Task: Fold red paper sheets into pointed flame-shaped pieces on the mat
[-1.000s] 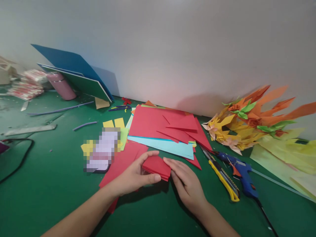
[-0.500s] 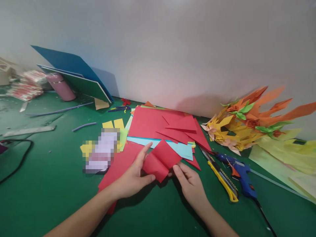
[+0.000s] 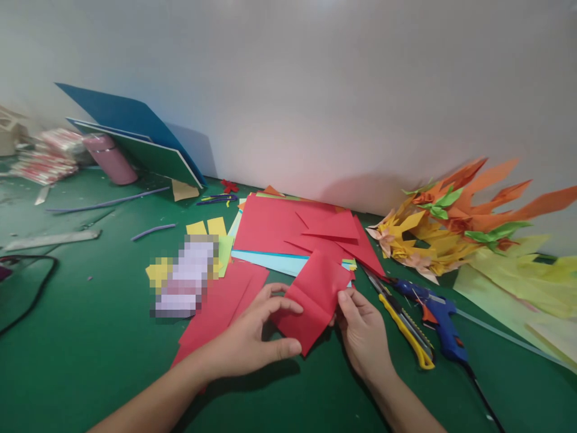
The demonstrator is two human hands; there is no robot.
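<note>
A creased red paper square (image 3: 314, 297) is held unfolded just above the green table (image 3: 90, 337), tilted like a diamond. My left hand (image 3: 255, 337) pinches its left corner between thumb and fingers. My right hand (image 3: 363, 331) pinches its right edge. Behind the square lies a stack of red and light blue paper sheets (image 3: 288, 231). More red sheets (image 3: 220, 304) lie flat under my left hand.
A yellow utility knife (image 3: 406, 325) and a blue glue gun (image 3: 439, 322) lie right of my right hand. Orange, yellow and green paper flowers (image 3: 455, 222) rest against the wall. Blue boards (image 3: 135, 135), a pink cylinder (image 3: 112, 157), a ruler (image 3: 51, 239) and a black cable (image 3: 36, 288) are at left.
The folded red paper has been opened out from a small flat packet on the table into a larger creased square. Both hands lifted slightly and moved apart with it.
</note>
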